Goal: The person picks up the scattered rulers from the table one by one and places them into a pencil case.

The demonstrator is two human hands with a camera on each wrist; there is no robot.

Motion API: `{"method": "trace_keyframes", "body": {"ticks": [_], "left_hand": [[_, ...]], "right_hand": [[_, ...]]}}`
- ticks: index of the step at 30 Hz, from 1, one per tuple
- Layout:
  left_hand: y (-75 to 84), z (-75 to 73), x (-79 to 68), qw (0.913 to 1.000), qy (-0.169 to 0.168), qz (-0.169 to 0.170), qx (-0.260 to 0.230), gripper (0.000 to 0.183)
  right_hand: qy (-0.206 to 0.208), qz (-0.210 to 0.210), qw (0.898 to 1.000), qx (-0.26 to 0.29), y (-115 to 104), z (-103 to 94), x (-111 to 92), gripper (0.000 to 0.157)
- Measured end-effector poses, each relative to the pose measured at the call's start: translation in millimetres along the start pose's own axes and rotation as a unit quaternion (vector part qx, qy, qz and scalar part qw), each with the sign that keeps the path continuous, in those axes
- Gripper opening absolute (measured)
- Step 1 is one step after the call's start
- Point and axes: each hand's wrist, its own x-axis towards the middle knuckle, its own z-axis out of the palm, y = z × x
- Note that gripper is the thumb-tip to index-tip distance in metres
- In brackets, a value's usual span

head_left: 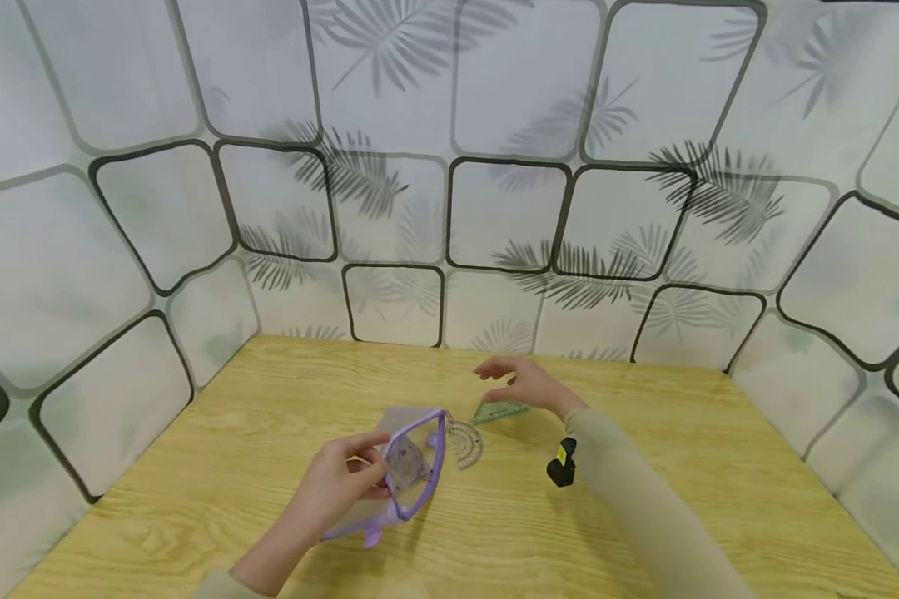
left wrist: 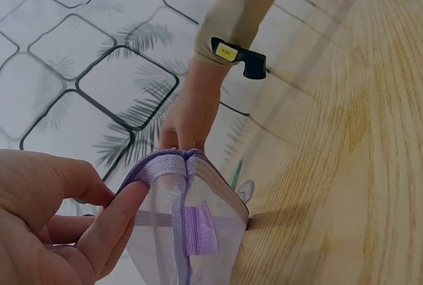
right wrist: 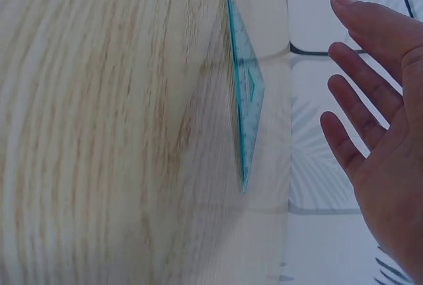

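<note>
My left hand (head_left: pixel 337 482) pinches the purple-edged rim of a translucent mesh zip pouch (left wrist: pixel 201 229) between thumb and fingers. The pouch's mouth gapes toward the right, and a clear plastic piece (head_left: pixel 407 464) shows inside it. Just beyond the mouth lies a clear protractor (head_left: pixel 474 447) on the table. A green see-through set square (right wrist: pixel 246 100) lies flat beside the protractor. Above the set square hovers my right hand (head_left: pixel 528 387), holding nothing. In the right wrist view its fingers (right wrist: pixel 360 77) are spread and loosely bent, apart from the set square.
The light wooden table (head_left: pixel 270 399) extends around the pouch and tools. Patterned curtain-like sheeting (head_left: pixel 389 225) with leaves and rounded squares stands behind the table and along both sides. A small black device (head_left: pixel 562 466) is worn at the right wrist.
</note>
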Motion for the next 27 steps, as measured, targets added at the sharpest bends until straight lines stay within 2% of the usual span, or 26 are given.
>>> {"method": "trace_keyframes", "body": {"ticks": [12,21,27], "left_hand": [[-0.3,1.3,2.3,1.0000,-0.001,0.000,0.001,0.046],[-1.9,2.2,1.8,0.9999,-0.001,-0.009,0.007,0.046],[-3.2,1.9,1.7,0.9999,0.000,-0.010,0.008,0.046]], "right_hand": [[0.000,0.022,1.000,0.004,20,0.8,3,0.051],[0.003,0.052,0.998,0.038,26,3.8,3,0.053],[0.001,0.074,0.997,0.038,29,8.1,2,0.055]]}}
